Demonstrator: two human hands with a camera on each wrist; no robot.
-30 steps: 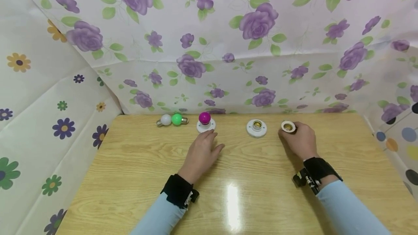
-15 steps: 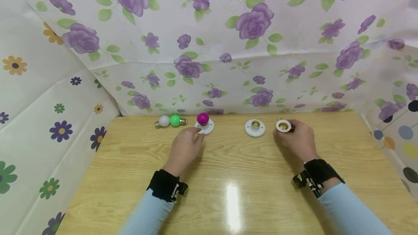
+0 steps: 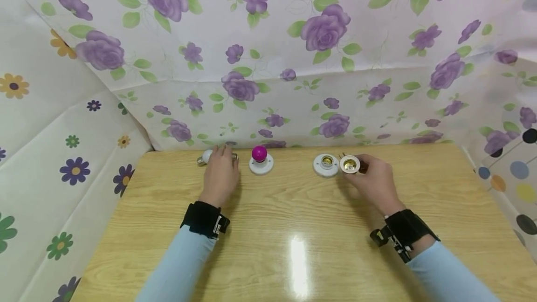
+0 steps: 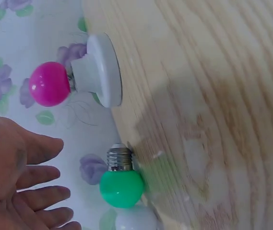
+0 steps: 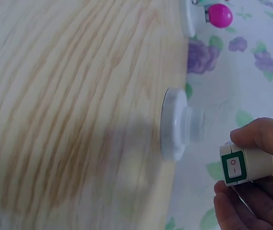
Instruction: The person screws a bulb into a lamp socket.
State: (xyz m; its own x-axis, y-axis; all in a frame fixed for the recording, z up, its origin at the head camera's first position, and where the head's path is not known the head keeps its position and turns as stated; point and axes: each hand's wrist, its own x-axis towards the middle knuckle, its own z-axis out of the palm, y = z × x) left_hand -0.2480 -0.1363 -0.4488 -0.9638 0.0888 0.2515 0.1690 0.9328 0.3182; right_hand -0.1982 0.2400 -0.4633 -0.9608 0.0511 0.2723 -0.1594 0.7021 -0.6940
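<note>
My left hand (image 3: 220, 176) reaches over the green light bulb (image 4: 122, 188), its fingers extended and apart from the bulb in the left wrist view. From the head the green glass is hidden under that hand. Against the green bulb lies a white bulb (image 3: 206, 157). My right hand (image 3: 374, 181) grips a white plug-in lamp socket (image 5: 256, 164) between thumb and fingers. Its opening faces up toward the head camera, metal prongs point away, and a rocker switch (image 5: 234, 166) shows on its side. Just left of it sits a round white lamp holder (image 3: 326, 172) with no bulb.
A magenta bulb (image 3: 259, 154) stands upright in another white lamp holder (image 3: 261, 169), between the left hand and the bare holder. All rest near the back edge of the wooden table (image 3: 268, 227). A flowered sheet (image 3: 289, 106) hangs right behind.
My left hand has gone from the magenta bulb's holder leftward to above the green bulb. The right hand has carried the plug-in socket left, close to the bare holder.
</note>
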